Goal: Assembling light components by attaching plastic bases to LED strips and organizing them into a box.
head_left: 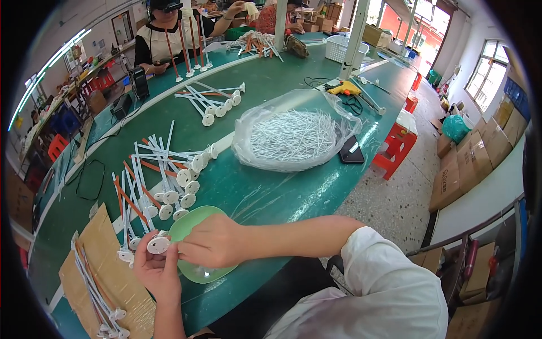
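Observation:
Between the thumb and fingers of my left hand [161,274] is a small white round disc [158,244], its flat face with small holes turned up. My right hand [212,243] is closed, fingers curled and pinched beside the disc; anything in them is hidden. It hovers over a light green leaf-shaped dish [195,218], where small clear bits lie near the lower end. Just beyond my left hand, several white and orange sticks with white disc bases [169,196] lie in a loose pile. More such sticks [99,294] rest on a flattened cardboard sheet [132,308].
A clear plastic bag of thin white strips [293,135] lies mid-table, with a black phone [351,151] beside it. Behind are a yellow glue gun [344,88] and a white basket [341,50]. Another person [149,45] sits across the green table near upright sticks [192,42].

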Demonstrator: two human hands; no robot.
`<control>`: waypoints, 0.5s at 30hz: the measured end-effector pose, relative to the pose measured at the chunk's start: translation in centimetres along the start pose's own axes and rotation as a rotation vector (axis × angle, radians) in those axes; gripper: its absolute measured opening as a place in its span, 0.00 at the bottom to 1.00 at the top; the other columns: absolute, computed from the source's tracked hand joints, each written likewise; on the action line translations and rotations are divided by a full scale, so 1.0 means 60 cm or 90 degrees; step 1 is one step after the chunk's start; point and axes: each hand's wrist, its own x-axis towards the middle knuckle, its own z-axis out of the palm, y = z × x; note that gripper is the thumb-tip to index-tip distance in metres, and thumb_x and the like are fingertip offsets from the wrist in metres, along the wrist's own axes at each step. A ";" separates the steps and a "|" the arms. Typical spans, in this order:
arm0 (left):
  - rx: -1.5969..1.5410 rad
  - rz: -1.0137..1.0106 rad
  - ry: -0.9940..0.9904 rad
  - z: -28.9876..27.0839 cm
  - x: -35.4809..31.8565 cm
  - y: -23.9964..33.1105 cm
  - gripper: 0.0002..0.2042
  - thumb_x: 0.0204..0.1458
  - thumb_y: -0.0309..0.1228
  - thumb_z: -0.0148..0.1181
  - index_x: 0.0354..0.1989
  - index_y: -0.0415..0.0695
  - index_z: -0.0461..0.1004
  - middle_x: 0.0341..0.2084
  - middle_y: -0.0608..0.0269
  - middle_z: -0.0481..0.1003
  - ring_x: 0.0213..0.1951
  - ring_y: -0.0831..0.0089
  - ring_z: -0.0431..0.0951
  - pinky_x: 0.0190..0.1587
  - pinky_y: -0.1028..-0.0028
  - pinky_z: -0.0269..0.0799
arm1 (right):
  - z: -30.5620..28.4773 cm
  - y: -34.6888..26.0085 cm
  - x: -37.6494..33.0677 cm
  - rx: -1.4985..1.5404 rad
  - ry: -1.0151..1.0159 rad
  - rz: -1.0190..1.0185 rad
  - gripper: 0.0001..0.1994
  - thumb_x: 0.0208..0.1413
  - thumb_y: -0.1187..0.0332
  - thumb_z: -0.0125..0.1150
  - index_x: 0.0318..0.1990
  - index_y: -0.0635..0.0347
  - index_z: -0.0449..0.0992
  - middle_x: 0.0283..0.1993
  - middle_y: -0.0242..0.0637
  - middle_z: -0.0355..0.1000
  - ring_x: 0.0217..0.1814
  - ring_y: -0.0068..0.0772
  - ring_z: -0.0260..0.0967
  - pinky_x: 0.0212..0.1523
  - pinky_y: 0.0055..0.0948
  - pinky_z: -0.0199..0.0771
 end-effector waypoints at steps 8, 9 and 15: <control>-0.029 0.023 0.029 -0.002 0.003 -0.012 0.23 0.48 0.13 0.64 0.54 0.34 0.68 0.46 0.56 0.75 0.44 0.71 0.79 0.48 0.74 0.76 | 0.002 -0.002 -0.006 -0.057 -0.052 -0.063 0.12 0.38 0.69 0.60 0.31 0.66 0.75 0.23 0.33 0.68 0.24 0.29 0.69 0.19 0.29 0.66; -0.027 0.029 0.025 -0.003 0.003 -0.013 0.23 0.48 0.13 0.64 0.54 0.34 0.68 0.46 0.56 0.75 0.44 0.71 0.79 0.48 0.74 0.76 | 0.004 0.000 -0.006 -0.053 -0.029 -0.048 0.11 0.39 0.69 0.60 0.31 0.66 0.75 0.24 0.33 0.69 0.24 0.30 0.70 0.20 0.29 0.67; -0.084 0.075 0.038 0.000 0.003 -0.017 0.26 0.47 0.14 0.62 0.57 0.36 0.66 0.45 0.54 0.75 0.44 0.71 0.79 0.50 0.71 0.75 | -0.008 -0.007 0.010 0.148 0.005 0.174 0.06 0.50 0.72 0.60 0.34 0.66 0.76 0.27 0.38 0.73 0.28 0.35 0.75 0.25 0.29 0.72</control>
